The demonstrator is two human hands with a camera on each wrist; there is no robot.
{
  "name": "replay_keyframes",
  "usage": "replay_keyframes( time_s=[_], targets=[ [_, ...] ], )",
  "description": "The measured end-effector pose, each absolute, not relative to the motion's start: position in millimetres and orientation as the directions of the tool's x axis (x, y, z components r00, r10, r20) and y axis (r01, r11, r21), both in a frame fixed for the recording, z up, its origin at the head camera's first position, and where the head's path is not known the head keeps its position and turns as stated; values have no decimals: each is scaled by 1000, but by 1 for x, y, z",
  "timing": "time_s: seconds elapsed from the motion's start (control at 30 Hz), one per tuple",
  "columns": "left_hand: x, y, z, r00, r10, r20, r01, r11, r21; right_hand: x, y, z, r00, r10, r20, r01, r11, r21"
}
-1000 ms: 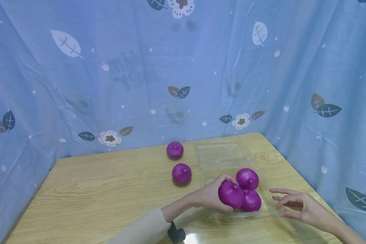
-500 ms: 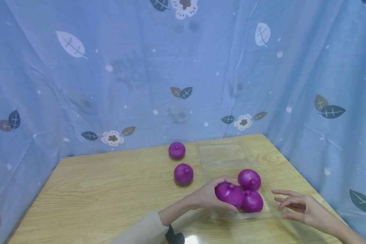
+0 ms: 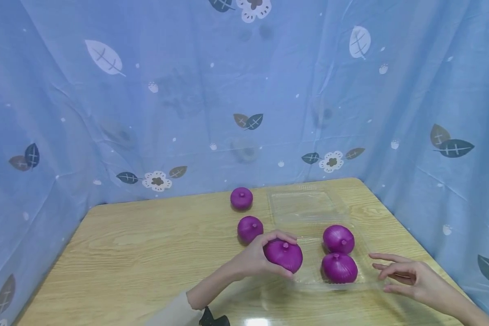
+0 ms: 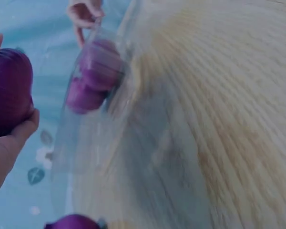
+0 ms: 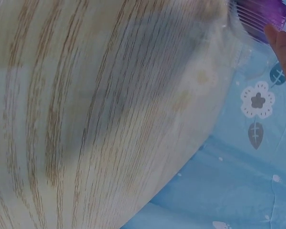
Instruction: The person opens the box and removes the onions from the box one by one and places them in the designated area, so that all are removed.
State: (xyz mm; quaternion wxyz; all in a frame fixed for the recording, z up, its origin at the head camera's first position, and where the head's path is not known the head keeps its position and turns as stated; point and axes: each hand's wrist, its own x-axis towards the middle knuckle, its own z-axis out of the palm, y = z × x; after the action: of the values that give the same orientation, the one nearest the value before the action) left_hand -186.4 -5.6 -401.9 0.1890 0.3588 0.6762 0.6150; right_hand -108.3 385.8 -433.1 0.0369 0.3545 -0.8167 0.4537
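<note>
My left hand [image 3: 261, 258] grips a purple onion [image 3: 284, 256] between thumb and fingers, over the left side of a clear plastic box [image 3: 309, 271]. In the left wrist view the held onion [image 4: 8, 90] appears at the left edge. Two more onions lie in the box's right part, a rear onion [image 3: 338, 239] and a front onion [image 3: 339, 268]. My right hand [image 3: 411, 278] is at the box's right edge, its fingers loosely bent and spread. In the right wrist view its thumb [image 5: 280, 43] is beside the clear wall; contact is hard to tell.
Left of the box, a near onion [image 3: 250, 229] and a far onion [image 3: 242, 198] stand on the wooden table [image 3: 155, 249]. The box's clear lid [image 3: 299, 203] lies folded back behind it. A blue patterned curtain [image 3: 187, 113] surrounds the table's back and sides.
My left hand has moved left with its onion, away from the other two in the box. The right hand stays by the box's edge. The head view has shifted slightly.
</note>
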Motion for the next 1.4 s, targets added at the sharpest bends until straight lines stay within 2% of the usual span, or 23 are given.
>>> replay_keyframes(
  time_s=[0.23, 0.3, 0.47, 0.53, 0.7, 0.87, 1.4],
  targets=[
    [-193, -37, -402, -680, 703, 209, 268, -26, 963, -109, 386, -433, -751, -548, 368, -599, 331, -729],
    [-198, -49, -404, -650, 722, 237, 295, -48, 954, -109, 386, -434, -750, -548, 370, -600, 328, -730],
    [-216, -77, -411, -531, 776, 339, 327, -181, 927, -108, 387, -436, -744, -552, 376, -594, 290, -750],
    [-224, -87, -413, -512, 785, 349, 313, -208, 927, -108, 387, -436, -742, -552, 380, -597, 287, -749],
    [-241, -108, -416, -542, 785, 301, 266, -179, 947, -108, 388, -437, -754, -551, 358, -570, 277, -773],
    [-257, -122, -419, -594, 759, 267, 273, -122, 954, -109, 388, -437, -761, -550, 344, -555, 278, -784],
    [-312, -148, -425, -797, 570, 200, 294, 76, 953, -110, 388, -440, -748, -562, 353, -553, 233, -800]
  ],
)
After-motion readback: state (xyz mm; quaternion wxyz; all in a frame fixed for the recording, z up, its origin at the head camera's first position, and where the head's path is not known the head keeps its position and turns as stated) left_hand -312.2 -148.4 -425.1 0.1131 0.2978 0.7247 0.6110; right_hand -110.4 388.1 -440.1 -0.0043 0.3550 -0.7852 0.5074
